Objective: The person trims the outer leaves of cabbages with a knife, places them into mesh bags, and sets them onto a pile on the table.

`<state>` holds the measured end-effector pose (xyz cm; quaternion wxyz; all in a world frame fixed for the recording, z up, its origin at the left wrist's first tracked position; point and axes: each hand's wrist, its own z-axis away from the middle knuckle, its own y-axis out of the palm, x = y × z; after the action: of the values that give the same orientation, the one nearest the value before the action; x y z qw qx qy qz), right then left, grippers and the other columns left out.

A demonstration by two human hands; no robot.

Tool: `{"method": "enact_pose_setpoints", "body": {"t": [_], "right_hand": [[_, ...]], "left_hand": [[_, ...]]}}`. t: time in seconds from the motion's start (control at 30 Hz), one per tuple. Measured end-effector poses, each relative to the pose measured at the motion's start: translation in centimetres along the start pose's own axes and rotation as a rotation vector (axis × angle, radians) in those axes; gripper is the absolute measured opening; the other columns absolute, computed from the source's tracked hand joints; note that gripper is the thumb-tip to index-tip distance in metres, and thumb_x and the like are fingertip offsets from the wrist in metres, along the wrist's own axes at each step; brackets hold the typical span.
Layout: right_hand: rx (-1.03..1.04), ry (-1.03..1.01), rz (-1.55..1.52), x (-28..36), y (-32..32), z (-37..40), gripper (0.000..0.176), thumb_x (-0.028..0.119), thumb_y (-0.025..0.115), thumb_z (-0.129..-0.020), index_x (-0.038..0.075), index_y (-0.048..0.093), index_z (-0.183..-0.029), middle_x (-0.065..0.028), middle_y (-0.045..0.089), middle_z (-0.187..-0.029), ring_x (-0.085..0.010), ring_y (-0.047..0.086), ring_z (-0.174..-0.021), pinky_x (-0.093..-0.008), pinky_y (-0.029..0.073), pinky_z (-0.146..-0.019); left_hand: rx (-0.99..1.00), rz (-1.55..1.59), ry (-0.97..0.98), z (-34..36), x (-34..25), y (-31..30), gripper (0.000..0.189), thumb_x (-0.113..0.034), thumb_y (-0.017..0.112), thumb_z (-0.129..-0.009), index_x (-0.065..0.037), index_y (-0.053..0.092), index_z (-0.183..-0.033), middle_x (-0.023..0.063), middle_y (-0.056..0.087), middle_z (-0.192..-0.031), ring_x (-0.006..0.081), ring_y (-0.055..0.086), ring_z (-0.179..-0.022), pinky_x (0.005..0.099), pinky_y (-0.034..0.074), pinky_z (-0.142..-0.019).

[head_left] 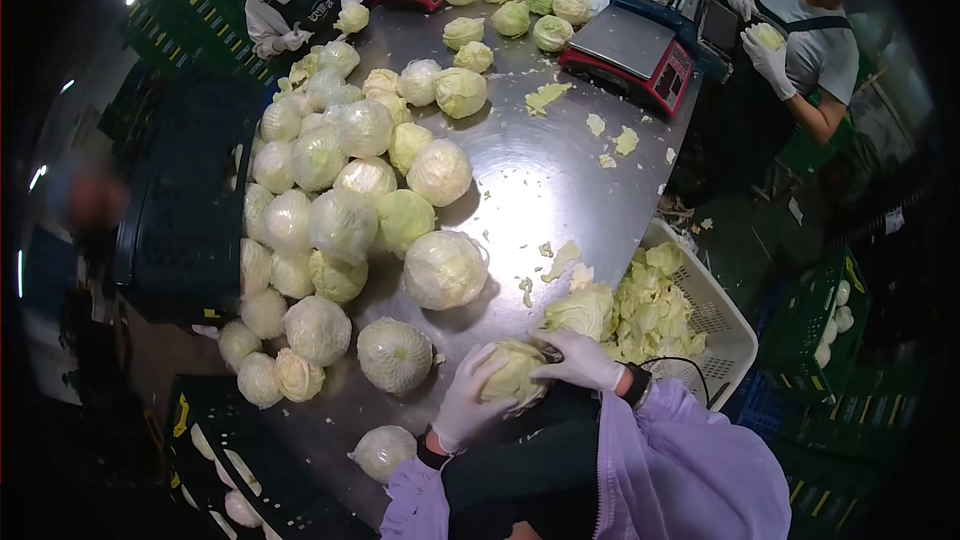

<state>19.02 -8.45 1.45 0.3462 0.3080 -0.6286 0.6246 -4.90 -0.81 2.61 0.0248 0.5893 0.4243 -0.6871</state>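
Between my two gloved hands is a pale green cabbage (517, 380), close to my body at the near edge of the table. My left hand (468, 402) cups its left side. From the right, my right hand (584, 360) grips its upper edge, fingers curled over the outer leaves. Just beyond my right hand lie loose cabbage leaves (583, 310). A netted cabbage (394, 354) sits left of my left hand, and a wrapped cabbage (384, 453) rests nearer to me, by my left wrist.
Many wrapped and bare cabbages (343, 225) crowd the table's left side. A white basket (735, 340) of trimmed leaves stands at the right edge. Red scales (625, 45) sit farther back. Two co-workers stand across the table, one holding a cabbage (768, 37). A dark crate (185, 430) is lower left.
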Motion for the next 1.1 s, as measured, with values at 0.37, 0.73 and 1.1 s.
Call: {"method": "enact_pose_setpoints", "body": {"t": [0.37, 0.73, 1.1], "right_hand": [[0.298, 0.519, -0.754, 1.6, 0.4, -4.0, 0.049, 0.039, 0.056, -0.093, 0.006, 0.052, -0.129, -0.0045, 0.058, -0.065, -0.0096, 0.045, -0.036, -0.0244, 0.036, -0.033], [-0.416, 0.594, -0.469, -6.1, -4.7, 0.0, 0.043, 0.013, 0.057, -0.093, 0.002, 0.047, -0.133, -0.0064, 0.063, -0.097, -0.0099, 0.061, -0.061, -0.0201, 0.047, -0.047], [0.244, 0.274, -1.486, -5.8, 4.3, -2.0, 0.069, 0.049, 0.053, -0.093, 0.012, 0.027, -0.146, -0.0042, 0.058, -0.109, -0.0120, 0.063, -0.082, -0.0254, 0.051, -0.065]], "left_hand": [[-0.340, 1.860, -0.346, 1.7, 1.8, 0.1, 0.057, -0.040, 0.048, -0.094, -0.009, 0.034, -0.139, 0.0169, 0.039, -0.141, 0.0328, 0.040, -0.130, 0.0474, 0.038, -0.107], [-0.230, 0.711, -0.167, -1.9, 0.2, 0.9, 0.054, -0.041, 0.036, -0.097, -0.008, 0.035, -0.140, 0.0162, 0.039, -0.142, 0.0326, 0.040, -0.129, 0.0478, 0.037, -0.107], [-0.289, 1.340, -0.309, -5.4, -4.9, -1.9, 0.048, -0.027, 0.039, -0.098, 0.000, 0.035, -0.137, 0.0183, 0.049, -0.132, 0.0331, 0.049, -0.122, 0.0486, 0.037, -0.107]]}}
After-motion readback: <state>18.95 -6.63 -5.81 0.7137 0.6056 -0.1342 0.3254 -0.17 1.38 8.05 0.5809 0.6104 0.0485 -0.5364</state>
